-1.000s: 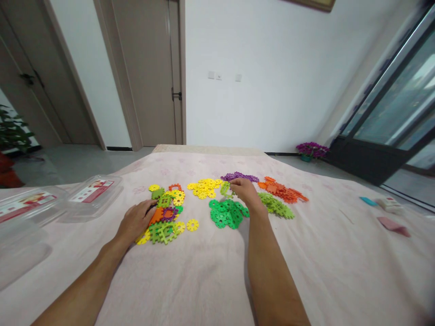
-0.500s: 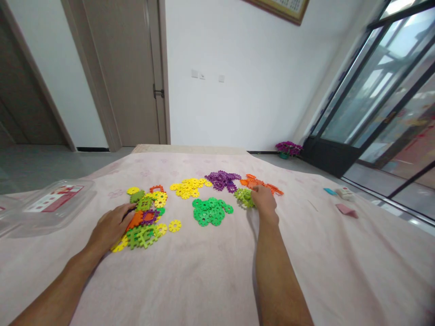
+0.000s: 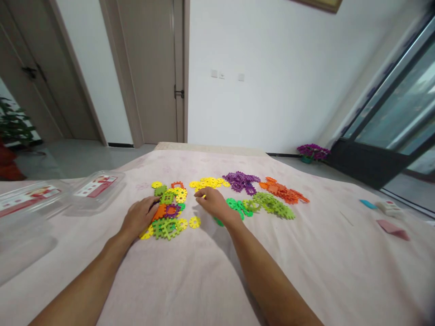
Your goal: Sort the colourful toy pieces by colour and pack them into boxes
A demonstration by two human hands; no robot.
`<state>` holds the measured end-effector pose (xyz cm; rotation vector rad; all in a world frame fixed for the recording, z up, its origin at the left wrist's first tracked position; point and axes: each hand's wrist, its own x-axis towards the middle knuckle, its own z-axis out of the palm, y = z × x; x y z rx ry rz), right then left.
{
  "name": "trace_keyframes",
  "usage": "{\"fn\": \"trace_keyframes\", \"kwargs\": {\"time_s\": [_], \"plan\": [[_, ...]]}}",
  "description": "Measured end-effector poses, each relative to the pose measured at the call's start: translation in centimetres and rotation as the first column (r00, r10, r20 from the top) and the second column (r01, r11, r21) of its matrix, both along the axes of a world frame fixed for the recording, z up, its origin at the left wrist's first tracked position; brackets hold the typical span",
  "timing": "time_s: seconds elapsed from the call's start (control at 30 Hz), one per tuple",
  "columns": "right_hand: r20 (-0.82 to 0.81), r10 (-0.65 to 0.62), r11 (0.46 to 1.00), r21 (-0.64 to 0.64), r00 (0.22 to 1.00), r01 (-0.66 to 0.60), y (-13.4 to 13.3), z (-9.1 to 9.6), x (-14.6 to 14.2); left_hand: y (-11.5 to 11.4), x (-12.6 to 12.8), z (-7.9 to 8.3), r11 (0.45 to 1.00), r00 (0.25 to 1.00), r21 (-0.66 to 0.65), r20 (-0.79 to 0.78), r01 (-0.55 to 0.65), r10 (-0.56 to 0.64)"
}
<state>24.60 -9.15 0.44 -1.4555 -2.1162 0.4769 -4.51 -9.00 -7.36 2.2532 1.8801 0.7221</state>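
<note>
My left hand [image 3: 140, 218] rests at the left edge of a mixed pile of plastic snowflake building pieces [image 3: 166, 226], fingers stretched out and touching an orange square piece [image 3: 159, 212]. Light green, yellow, purple and orange pieces overlap in that pile. My right hand [image 3: 215, 204] hovers between the mixed pile and the green round pieces [image 3: 242, 207], partly hiding them. Its fingers are bent and slightly apart, with nothing visible in them. Behind it are yellow round pieces [image 3: 208, 182]. Farther right lie the purple pieces [image 3: 240, 181], orange pieces [image 3: 283, 190] and light green pieces [image 3: 273, 205].
Clear plastic boxes with labels [image 3: 98, 192] stand at the left on the pink cloth [image 3: 190, 280]. At the right lie a blue item [image 3: 368, 204], a white block [image 3: 389, 208] and a folded pink piece [image 3: 393, 229]. Purple flowers [image 3: 313, 152] stand on the floor beyond.
My right hand has moved left from the light green pieces to beside the mixed pile. My left hand stays at the mixed pile. The view has turned left.
</note>
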Motion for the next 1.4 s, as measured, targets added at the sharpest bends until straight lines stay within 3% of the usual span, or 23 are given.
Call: {"fn": "trace_keyframes", "kwargs": {"time_s": [0.1, 0.23, 0.4, 0.6, 0.73, 0.87, 0.93, 1.0, 1.03, 1.13, 1.2, 1.33, 1.4], "plan": [[0.015, 0.054, 0.996, -0.077, 0.998, -0.053, -0.3, -1.5, -3.3, -0.1, 0.2, 0.2, 1.000, 1.000, -0.004, 0.002, 0.000, 0.000], [0.035, -0.028, 0.985, -0.171, 0.999, 0.034, -1.2, -2.5, -5.5, -0.1, 0.3, 0.3, 1.000, 1.000, -0.004, 0.005, -0.001, 0.001], [0.018, -0.186, 0.966, -0.179, 0.982, 0.186, -2.1, -2.8, -6.7, -0.1, 0.3, 0.2, 1.000, 1.000, 0.005, -0.001, -0.001, 0.001], [-0.206, -0.278, 0.951, -0.196, 0.938, 0.239, -0.6, -3.8, -6.0, 0.1, 0.0, -0.1, 1.000, 0.999, -0.002, -0.035, 0.006, -0.006], [-0.411, -0.317, 0.949, -0.143, 0.855, 0.283, 1.7, -3.3, -2.3, 0.3, -0.4, -0.6, 1.000, 0.999, 0.003, -0.037, 0.005, -0.005], [-0.525, -0.443, 0.895, -0.211, 0.726, 0.393, 4.4, -0.8, 3.9, 0.5, -0.4, -0.7, 1.000, 0.999, -0.003, -0.046, -0.001, 0.000], [-0.495, -0.503, 0.855, -0.170, 0.708, 0.489, 5.3, 0.8, 7.4, 0.5, -0.4, -0.6, 1.000, 0.999, -0.002, -0.048, 0.002, -0.002], [-0.347, -0.567, 0.802, -0.024, 0.748, 0.597, 5.3, 2.1, 10.8, 0.4, -0.3, -0.5, 1.000, 0.999, -0.003, -0.049, 0.002, -0.002], [-0.279, -0.571, 0.800, 0.019, 0.772, 0.599, 5.0, 2.5, 12.3, 0.4, -0.3, -0.5, 1.000, 0.999, -0.004, -0.049, 0.000, 0.000], [-0.134, -0.360, 0.932, -0.094, 0.923, 0.350, 2.9, 2.8, 16.1, 0.5, -0.3, -0.5, 1.000, 0.999, -0.009, -0.051, -0.001, 0.001], [-0.045, -0.232, 0.962, -0.161, 0.972, 0.222, 1.0, 2.3, 17.8, 0.6, -0.4, -0.6, 1.000, 0.999, -0.010, -0.048, 0.004, -0.005], [0.180, -0.186, 0.954, -0.203, 0.966, 0.221, -1.7, 0.5, 19.3, 0.6, -0.5, -0.7, 1.000, 0.999, -0.011, -0.031, 0.016, -0.016], [0.156, -0.252, 0.947, -0.161, 0.955, 0.277, -2.0, -0.2, 19.9, 0.6, -0.5, -0.7, 1.000, 1.000, -0.013, -0.026, 0.015, -0.015]]}}
